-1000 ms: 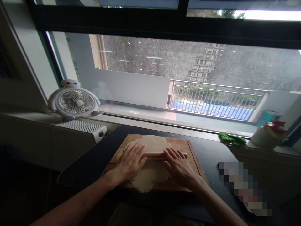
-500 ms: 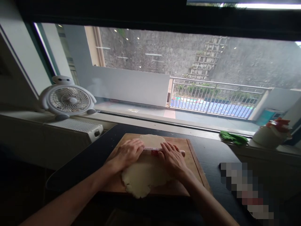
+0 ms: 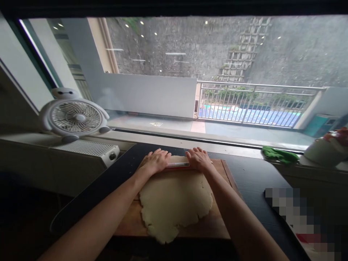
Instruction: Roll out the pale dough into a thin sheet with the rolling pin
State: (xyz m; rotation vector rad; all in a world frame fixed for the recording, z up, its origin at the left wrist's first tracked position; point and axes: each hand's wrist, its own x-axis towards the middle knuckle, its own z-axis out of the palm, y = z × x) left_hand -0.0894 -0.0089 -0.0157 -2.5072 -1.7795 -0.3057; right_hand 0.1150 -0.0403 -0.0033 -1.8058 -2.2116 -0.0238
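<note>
A sheet of dough [image 3: 175,199] with ragged, cracked edges lies on a wooden board [image 3: 130,221], and its near tip hangs over the board's front edge. Across the far part of the dough rests a rolling pin [image 3: 178,165] with a printed label showing between my hands. My left hand [image 3: 157,160] is curled over the pin's left part, palm down. Over the right part, my right hand [image 3: 199,158] presses down the same way, hiding most of that end. Both arms reach forward, one on each side of the dough.
The board sits on a dark table [image 3: 252,177]. A white fan [image 3: 78,117] stands at left on a white slatted unit [image 3: 89,146]. A green cloth [image 3: 280,155] and a pale pot [image 3: 324,150] are by the window at right. A blurred-out item [image 3: 296,217] lies at the table's right.
Both hands have pushed the rolling pin away from me, toward the far edge of the dough. More of the near dough now shows. The view has also shifted slightly.
</note>
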